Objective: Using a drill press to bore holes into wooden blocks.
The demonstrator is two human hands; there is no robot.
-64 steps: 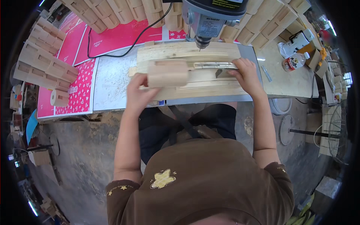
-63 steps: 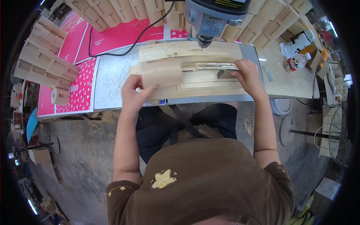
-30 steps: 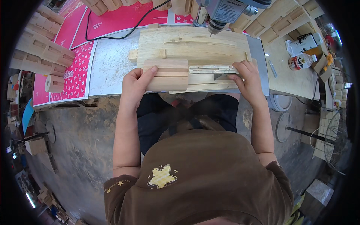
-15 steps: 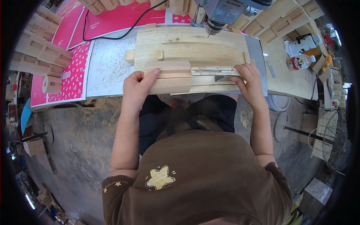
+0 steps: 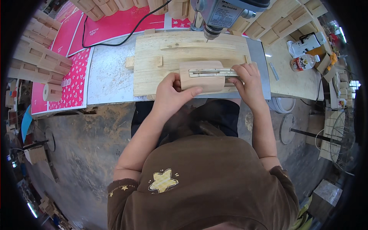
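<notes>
A pale wooden block (image 5: 202,85) with rounded sides lies at the near side of the wooden board (image 5: 147,46). My left hand (image 5: 172,90) is closed on the block's left end, its thumb along the near edge and its fingers partly hidden behind. A narrow, slotted, light-coloured strip (image 5: 210,72) lies lengthwise over the block's recess. My right hand (image 5: 247,78) pinches the strip's right end between thumb and fingers. Beyond the block, the bench drill's chuck and bit (image 5: 211,33) hang above the board, apart from the block.
Small wooden stops (image 5: 160,61) sit on the board. Stacked wooden blocks (image 5: 42,53) line the left side; more blocks (image 5: 283,23) stand at back right. A black cable (image 5: 115,44) crosses the table. A plastic bottle (image 5: 304,62) and a light-coloured pen-like tool (image 5: 274,71) lie right.
The block has moved right with my left hand, to beneath the strip, which now lies over its recess. My right hand stays at the strip's end. The view has shifted slightly.
</notes>
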